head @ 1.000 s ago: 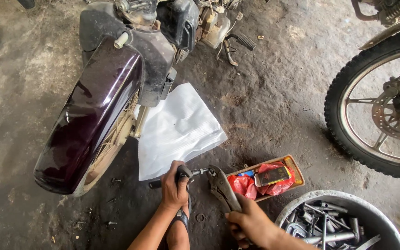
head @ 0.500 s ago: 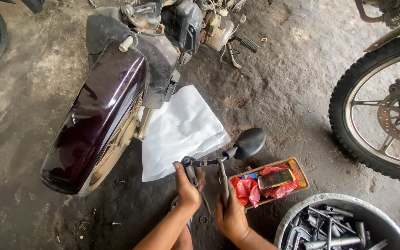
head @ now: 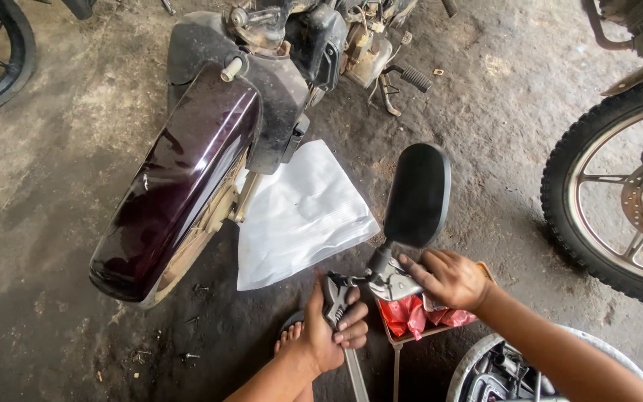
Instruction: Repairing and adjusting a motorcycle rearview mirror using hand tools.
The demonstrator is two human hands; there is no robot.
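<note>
1. The left hand (head: 330, 327) is wrapped around the head of an adjustable wrench (head: 336, 299), fingers curled tight on it; the wrench handle runs down out of the picture, so its end is cut off.
2. The right hand (head: 449, 278) grips the grey metal bracket (head: 394, 281) at the foot of a black motorcycle mirror (head: 417, 195), fingers clamped over it – how the wrench meets the bracket is hidden between the two hands.
3. The mirror stands upright above the hands, its dark back toward the camera, over the concrete floor (head: 53, 193).
4. Under the right wrist lies a small tray (head: 394, 336) with a red cloth (head: 408, 316); most of it is covered by the arm.
5. A round metal tub (head: 478, 365) is cut off at the bottom edge – its contents are hard to make out.
6. A white sheet (head: 299, 216) lies beside the dark maroon fender (head: 180, 179); a spoked wheel (head: 619, 193) is cropped at right.
</note>
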